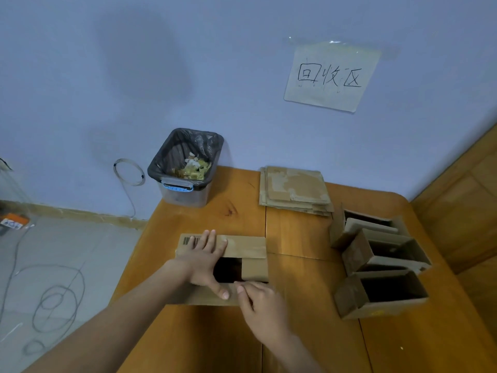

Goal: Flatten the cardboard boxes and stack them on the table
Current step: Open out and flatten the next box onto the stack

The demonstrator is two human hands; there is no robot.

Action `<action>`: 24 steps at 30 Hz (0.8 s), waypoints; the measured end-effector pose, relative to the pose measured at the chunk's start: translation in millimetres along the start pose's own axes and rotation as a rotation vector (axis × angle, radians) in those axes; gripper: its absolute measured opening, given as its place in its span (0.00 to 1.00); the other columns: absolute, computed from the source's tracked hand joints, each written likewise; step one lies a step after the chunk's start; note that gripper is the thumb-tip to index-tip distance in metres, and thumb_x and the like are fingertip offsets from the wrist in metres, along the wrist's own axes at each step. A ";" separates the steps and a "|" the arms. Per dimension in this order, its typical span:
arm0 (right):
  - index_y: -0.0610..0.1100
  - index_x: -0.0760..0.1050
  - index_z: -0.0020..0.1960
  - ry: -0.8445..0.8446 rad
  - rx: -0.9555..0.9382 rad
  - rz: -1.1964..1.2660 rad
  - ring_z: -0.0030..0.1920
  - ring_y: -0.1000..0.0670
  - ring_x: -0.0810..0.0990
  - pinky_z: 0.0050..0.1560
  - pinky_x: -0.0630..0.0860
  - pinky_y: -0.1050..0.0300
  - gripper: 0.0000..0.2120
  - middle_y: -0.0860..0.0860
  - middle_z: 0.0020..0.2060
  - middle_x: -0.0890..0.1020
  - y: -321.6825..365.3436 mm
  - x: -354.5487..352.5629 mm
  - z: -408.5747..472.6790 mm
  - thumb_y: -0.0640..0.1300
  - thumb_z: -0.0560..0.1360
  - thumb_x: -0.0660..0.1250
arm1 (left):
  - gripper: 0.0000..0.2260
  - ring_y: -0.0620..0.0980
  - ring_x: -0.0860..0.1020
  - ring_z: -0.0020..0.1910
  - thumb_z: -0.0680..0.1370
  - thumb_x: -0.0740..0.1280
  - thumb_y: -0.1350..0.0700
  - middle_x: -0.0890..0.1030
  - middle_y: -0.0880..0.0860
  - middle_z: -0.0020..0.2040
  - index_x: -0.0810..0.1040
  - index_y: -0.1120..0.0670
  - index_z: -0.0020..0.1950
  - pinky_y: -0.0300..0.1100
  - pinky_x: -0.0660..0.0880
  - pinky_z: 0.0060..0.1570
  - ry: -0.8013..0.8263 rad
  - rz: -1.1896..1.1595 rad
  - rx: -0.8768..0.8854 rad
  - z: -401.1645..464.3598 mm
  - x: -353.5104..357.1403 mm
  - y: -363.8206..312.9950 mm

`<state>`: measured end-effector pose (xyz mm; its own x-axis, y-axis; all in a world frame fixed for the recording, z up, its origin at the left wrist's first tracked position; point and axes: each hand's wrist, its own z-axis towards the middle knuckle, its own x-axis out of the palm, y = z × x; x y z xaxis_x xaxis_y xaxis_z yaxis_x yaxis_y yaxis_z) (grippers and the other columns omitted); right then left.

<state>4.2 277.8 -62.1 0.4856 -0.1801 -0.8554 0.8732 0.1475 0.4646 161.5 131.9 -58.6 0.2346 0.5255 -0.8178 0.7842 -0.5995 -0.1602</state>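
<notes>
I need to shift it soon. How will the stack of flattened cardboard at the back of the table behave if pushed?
The stack of flattened cardboard probably slides easily on the smooth table. Its sheets look loose and unevenly aligned, so they may fan apart. It is likely light.

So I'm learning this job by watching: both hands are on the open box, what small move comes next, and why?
Probably press the box flat. The left hand lies across its far flap, the right hand touches the near flap, and a dark opening still shows between them. Then it can join the flattened stack.
</notes>
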 end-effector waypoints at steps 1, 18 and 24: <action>0.49 0.80 0.60 0.030 0.035 0.017 0.54 0.59 0.78 0.49 0.71 0.69 0.20 0.56 0.54 0.82 -3.2 3.1 0.0 0.53 0.81 0.51 | 0.64 0.58 0.25 0.72 0.60 0.66 0.22 0.26 0.60 0.73 0.30 0.53 0.77 0.58 0.31 0.71 -0.024 0.006 -0.001 -0.1 5.5 -0.5; 0.49 0.46 0.78 0.222 0.120 -0.159 0.72 0.61 0.34 0.73 0.44 0.55 0.27 0.59 0.76 0.42 -21.0 27.4 15.8 0.54 0.82 0.49 | 0.63 0.54 0.36 0.78 0.59 0.61 0.19 0.38 0.50 0.79 0.34 0.50 0.78 0.61 0.35 0.72 -0.281 0.132 0.081 -4.8 17.1 -1.3; 0.51 0.48 0.78 0.165 0.142 -0.137 0.76 0.55 0.48 0.73 0.56 0.52 0.27 0.59 0.77 0.48 -20.0 14.6 43.8 0.53 0.82 0.51 | 0.62 0.53 0.27 0.74 0.59 0.54 0.17 0.27 0.52 0.75 0.26 0.53 0.73 0.63 0.25 0.66 -0.402 0.297 0.136 -6.9 8.0 -4.9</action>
<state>-4.3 229.6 -73.9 0.3588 -0.0260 -0.9331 0.9333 -0.0078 0.3591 163.5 143.2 -60.5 0.1758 0.0633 -0.9824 0.6292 -0.7747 0.0627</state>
